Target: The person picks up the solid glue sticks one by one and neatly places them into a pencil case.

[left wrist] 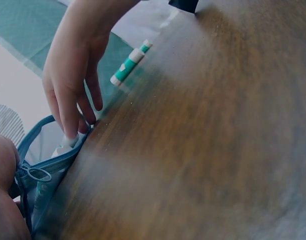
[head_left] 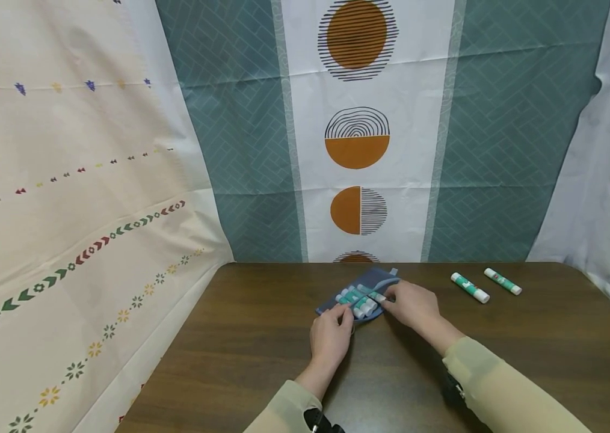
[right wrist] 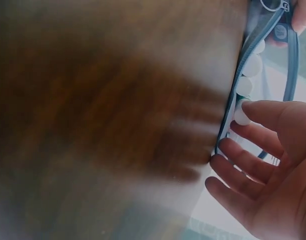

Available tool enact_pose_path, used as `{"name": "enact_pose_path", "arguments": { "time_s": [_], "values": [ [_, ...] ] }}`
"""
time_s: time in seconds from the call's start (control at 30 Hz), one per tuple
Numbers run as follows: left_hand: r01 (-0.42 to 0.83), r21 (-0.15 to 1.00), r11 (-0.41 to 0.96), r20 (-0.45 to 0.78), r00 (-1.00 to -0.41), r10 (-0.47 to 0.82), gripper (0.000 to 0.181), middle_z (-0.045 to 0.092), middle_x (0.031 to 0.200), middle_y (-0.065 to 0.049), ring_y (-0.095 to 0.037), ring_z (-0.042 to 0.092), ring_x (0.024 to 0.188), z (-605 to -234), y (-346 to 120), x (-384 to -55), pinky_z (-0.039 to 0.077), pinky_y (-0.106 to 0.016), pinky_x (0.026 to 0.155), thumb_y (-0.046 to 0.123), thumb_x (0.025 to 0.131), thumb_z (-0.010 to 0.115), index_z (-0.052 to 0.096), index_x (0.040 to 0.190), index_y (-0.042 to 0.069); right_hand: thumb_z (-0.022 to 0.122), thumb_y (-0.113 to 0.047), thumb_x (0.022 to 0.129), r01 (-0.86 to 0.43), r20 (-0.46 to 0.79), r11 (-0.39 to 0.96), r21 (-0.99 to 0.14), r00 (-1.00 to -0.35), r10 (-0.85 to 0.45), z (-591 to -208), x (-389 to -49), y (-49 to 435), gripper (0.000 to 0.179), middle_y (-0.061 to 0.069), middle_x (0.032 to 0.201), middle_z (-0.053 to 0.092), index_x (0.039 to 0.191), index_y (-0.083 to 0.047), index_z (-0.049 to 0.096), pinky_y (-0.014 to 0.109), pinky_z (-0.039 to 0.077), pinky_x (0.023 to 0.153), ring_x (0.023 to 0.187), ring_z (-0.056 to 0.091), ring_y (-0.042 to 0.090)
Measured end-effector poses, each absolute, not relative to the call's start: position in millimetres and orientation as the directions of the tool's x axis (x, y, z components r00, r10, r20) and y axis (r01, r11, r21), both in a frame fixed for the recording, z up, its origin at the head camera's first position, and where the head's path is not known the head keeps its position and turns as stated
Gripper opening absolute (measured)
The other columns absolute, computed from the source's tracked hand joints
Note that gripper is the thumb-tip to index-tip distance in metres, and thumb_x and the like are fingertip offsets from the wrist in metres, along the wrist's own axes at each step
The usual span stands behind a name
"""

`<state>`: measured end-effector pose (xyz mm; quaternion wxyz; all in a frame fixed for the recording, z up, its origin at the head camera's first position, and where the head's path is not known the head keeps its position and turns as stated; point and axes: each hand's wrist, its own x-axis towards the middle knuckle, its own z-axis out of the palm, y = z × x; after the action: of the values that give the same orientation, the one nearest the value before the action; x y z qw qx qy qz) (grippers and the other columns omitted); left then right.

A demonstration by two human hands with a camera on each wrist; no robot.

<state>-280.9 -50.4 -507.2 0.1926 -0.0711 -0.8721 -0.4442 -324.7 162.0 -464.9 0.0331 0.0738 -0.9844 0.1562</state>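
A blue zippered pouch point(head_left: 371, 277) with a clear side lies on the table, its zipper drawn apart. Several green-and-white glue sticks point(head_left: 361, 304) sit side by side inside it. At the near left corner of the mouth, beside the zipper pull point(left wrist: 39, 174), my left hand point(head_left: 331, 337) pinches the pouch edge. My right hand point(head_left: 413, 304) is at the other end of the mouth. In the right wrist view its thumb and index finger pinch the white end of the outermost glue stick point(right wrist: 241, 114), while the other fingers spread by the zipper edge.
Two more glue sticks, one nearer point(head_left: 470, 287) and one farther right point(head_left: 502, 281), lie on the brown wooden table point(head_left: 261, 337) to the right of my right hand. A patterned cloth point(head_left: 251, 150) hangs behind the far edge, and a cream cloth point(head_left: 67, 210) hangs along the left.
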Motion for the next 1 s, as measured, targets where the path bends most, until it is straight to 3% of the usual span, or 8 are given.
{"name": "enact_pose_path", "arguments": {
  "time_s": [0.27,0.37,0.47,0.57,0.7,1.0],
  "values": [
    [0.295,0.745,0.598,0.394,-0.918,-0.038,0.042,0.079,0.13,-0.002,-0.031,0.07,0.132,-506.1,-49.8,-282.1,0.052,-0.055,0.116,0.021,0.108,0.066,0.066,0.066,0.022,0.079,-0.038,0.101,-0.154,0.093,0.947,-0.281,-0.987,-0.132,-466.9,-326.4,157.1,0.032,0.02,0.134,0.072,0.121,-0.013,0.086,0.064,0.061,0.089,0.116,0.069,0.042],
    [0.295,0.746,0.597,0.394,-0.918,-0.039,0.041,0.079,0.13,-0.002,-0.032,0.07,0.132,-505.8,-49.7,-282.4,0.052,-0.055,0.115,0.021,0.108,0.066,0.068,0.067,0.022,0.078,-0.037,0.102,-0.147,0.08,0.95,-0.275,-0.988,-0.129,-465.4,-325.0,154.5,0.033,0.023,0.139,0.069,0.123,-0.012,0.085,0.067,0.059,0.092,0.119,0.067,0.043],
    [0.291,0.748,0.597,0.394,-0.918,-0.047,0.031,0.079,0.13,-0.005,-0.035,0.07,0.132,-506.0,-50.0,-281.9,0.052,-0.057,0.114,0.021,0.108,0.067,0.081,0.08,0.019,0.076,-0.037,0.103,-0.148,0.071,0.954,-0.262,-0.988,-0.134,-464.8,-324.9,153.1,0.035,0.026,0.142,0.067,0.126,-0.012,0.084,0.068,0.059,0.093,0.12,0.065,0.045],
    [0.286,0.749,0.598,0.39,-0.919,-0.049,0.028,0.079,0.131,-0.005,-0.037,0.069,0.132,-506.0,-50.2,-282.0,0.052,-0.057,0.114,0.022,0.108,0.067,0.085,0.088,0.018,0.076,-0.038,0.104,-0.156,0.069,0.955,-0.252,-0.987,-0.143,-465.5,-325.6,152.6,0.036,0.027,0.144,0.066,0.128,-0.013,0.084,0.069,0.059,0.092,0.122,0.065,0.046],
    [0.29,0.745,0.601,0.392,-0.919,-0.043,0.038,0.08,0.129,-0.002,-0.034,0.07,0.132,-506.5,-50.6,-282.3,0.052,-0.056,0.114,0.022,0.108,0.066,0.074,0.071,0.02,0.075,-0.037,0.104,-0.162,0.065,0.955,-0.249,-0.987,-0.15,-465.3,-324.4,151.6,0.035,0.027,0.145,0.064,0.129,-0.014,0.083,0.069,0.059,0.093,0.125,0.063,0.046],
    [0.299,0.743,0.599,0.403,-0.914,-0.043,0.037,0.08,0.129,-0.003,-0.034,0.071,0.131,-508.5,-51.9,-281.7,0.053,-0.055,0.114,0.021,0.108,0.066,0.076,0.072,0.018,0.075,-0.037,0.104,-0.187,0.059,0.942,-0.277,-0.982,-0.178,-464.1,-321.7,156.5,0.042,0.026,0.147,0.063,0.136,-0.01,0.079,0.07,0.058,0.095,0.132,0.062,0.048]
  ]
}}
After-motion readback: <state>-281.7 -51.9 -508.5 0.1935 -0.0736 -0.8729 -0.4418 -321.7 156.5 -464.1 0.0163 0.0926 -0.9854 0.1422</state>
